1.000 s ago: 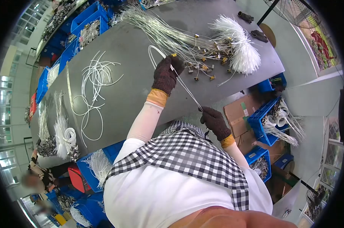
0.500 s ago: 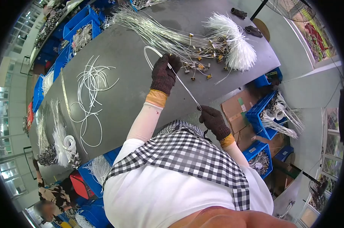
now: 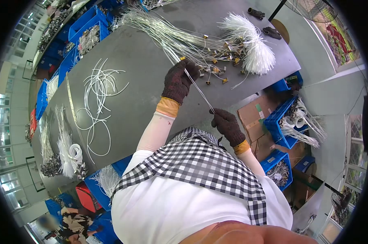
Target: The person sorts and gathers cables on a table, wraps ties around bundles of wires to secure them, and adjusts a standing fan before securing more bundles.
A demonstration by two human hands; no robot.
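Note:
A thin white cable (image 3: 200,92), looking like more than one strand, runs taut between my hands above the table's front edge. My left hand (image 3: 179,81), in a dark brown knitted glove with a yellow cuff, is closed around it. Beyond that fist, strands lead up toward a long bundle of pale wires (image 3: 167,34). My right hand (image 3: 228,127), gloved alike, pinches the cable's near end just off the table. Close to my left hand lie several brass-coloured and metal connectors (image 3: 214,70) on wire ends.
Loose white cables (image 3: 100,87) lie coiled on the grey table (image 3: 139,110). A thick bundle of white strands (image 3: 253,44) rests at the right end, near spare dark gloves (image 3: 272,32). Blue crates (image 3: 282,126) stand at right. Another person (image 3: 72,223) is at lower left.
The cable loop above my left hand has straightened out toward the wire bundle. Both hands have shifted slightly, the right one a little upward. The other person has moved at lower left.

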